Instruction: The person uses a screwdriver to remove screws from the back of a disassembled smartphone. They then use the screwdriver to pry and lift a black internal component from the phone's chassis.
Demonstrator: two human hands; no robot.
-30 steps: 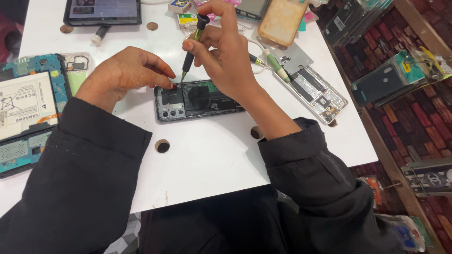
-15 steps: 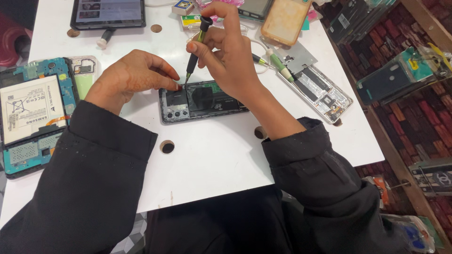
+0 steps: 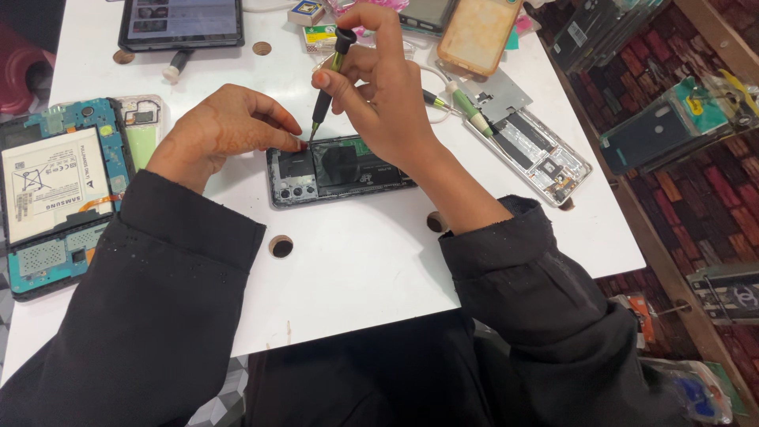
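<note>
An opened dark phone (image 3: pixel 336 172) lies flat in the middle of the white table (image 3: pixel 371 261), its insides facing up. My right hand (image 3: pixel 379 87) grips a thin black and green screwdriver (image 3: pixel 328 83) upright, its tip touching the phone's upper left edge. My left hand (image 3: pixel 225 130) rests on the table at the phone's left end, fingertips pressed on its top left corner beside the tip.
An opened tablet (image 3: pixel 55 194) with blue boards lies at the left edge. A second opened phone (image 3: pixel 538 154) and a green tool (image 3: pixel 466 107) lie at the right. A dark tablet (image 3: pixel 182 22), an orange phone case (image 3: pixel 478 32) and small boxes sit at the back. Round holes dot the table.
The view has shifted slightly; both hands stay at the phone's upper left corner with the screwdriver upright on it.
</note>
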